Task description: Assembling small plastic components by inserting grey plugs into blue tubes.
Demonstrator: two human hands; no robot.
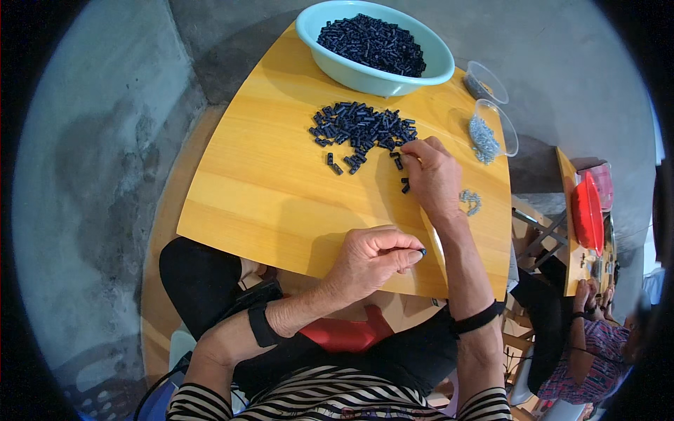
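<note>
A heap of small black block-shaped pieces lies on the yellow wooden table, with several loose ones along its near side. My left hand, above the table's near edge, pinches a small dark piece between thumb and forefinger; only its end shows. My right hand reaches to the heap's right side. Its thumb and fingers are drawn together beside the loose black pieces, and whatever they hold is hidden. To the right of that hand lies a small group of silvery screw-like parts.
A light-blue basin full of black pieces stands at the far edge. Two clear plastic cups at the right hold small metal parts; one lies tipped. Further right, another person sits at a table with a red basin.
</note>
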